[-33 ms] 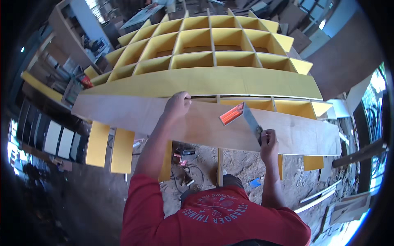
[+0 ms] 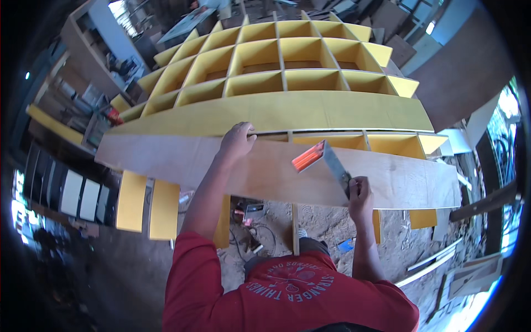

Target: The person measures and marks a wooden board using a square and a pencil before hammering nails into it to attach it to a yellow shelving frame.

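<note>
Edges: 2 long boards, pale board and yellow board, close at left.
Room: slot widens rightward over yellow compartments.
Left hand: bent fingers at pale board's far edge; cannot tell if pinching.
Right hand: fingers pinching square by its lower end.
Square: orange and grey, L-shaped, over pale board.

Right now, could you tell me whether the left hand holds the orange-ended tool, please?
No, the right hand holds the orange-ended tool, while the left hand touches the pale board.

Left hand extends farther forward; right hand seems curled.
</note>
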`<state>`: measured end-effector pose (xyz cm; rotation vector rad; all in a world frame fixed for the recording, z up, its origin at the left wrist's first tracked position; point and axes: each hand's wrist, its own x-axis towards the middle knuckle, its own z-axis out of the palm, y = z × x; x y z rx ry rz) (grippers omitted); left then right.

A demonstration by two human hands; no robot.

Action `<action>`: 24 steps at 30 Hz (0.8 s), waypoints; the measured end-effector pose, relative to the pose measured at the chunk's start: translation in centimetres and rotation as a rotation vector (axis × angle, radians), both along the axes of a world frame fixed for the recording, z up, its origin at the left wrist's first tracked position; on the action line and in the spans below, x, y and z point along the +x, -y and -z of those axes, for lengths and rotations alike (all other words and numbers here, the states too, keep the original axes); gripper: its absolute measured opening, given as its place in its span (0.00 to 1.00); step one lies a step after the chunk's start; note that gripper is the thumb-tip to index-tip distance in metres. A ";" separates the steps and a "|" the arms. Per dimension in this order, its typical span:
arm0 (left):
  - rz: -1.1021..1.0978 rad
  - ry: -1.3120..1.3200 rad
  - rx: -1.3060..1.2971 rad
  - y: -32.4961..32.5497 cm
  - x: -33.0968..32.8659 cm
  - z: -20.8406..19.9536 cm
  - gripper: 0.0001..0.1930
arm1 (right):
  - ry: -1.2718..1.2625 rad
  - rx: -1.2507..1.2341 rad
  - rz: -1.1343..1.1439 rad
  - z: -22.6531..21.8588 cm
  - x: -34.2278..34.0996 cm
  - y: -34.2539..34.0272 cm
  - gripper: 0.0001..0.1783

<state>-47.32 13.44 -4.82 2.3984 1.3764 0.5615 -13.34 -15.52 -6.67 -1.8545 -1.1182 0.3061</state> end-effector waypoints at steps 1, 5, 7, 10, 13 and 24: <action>0.036 -0.092 0.031 -2.2 1.0 0.3 0.27 | 0.004 0.003 0.006 0.2 -0.2 0.0 0.09; 0.139 -0.409 0.064 -7.7 4.2 0.4 0.51 | -0.015 -0.044 0.003 -1.1 -0.7 0.1 0.08; 0.157 -0.446 -0.044 -9.7 4.4 -0.6 0.62 | 0.016 -0.076 0.019 -0.8 -0.4 -0.3 0.08; 0.323 -0.483 -0.021 -12.4 1.8 0.1 0.58 | 0.096 -0.101 0.010 -0.8 -1.0 -1.4 0.09; 0.380 -0.550 -0.066 -13.7 -2.9 -0.7 0.51 | 0.150 -0.095 0.008 0.0 -1.1 -1.5 0.09; 0.074 -0.066 0.217 -4.2 -13.5 0.4 0.16 | 0.211 0.006 0.073 0.8 -2.0 -0.5 0.10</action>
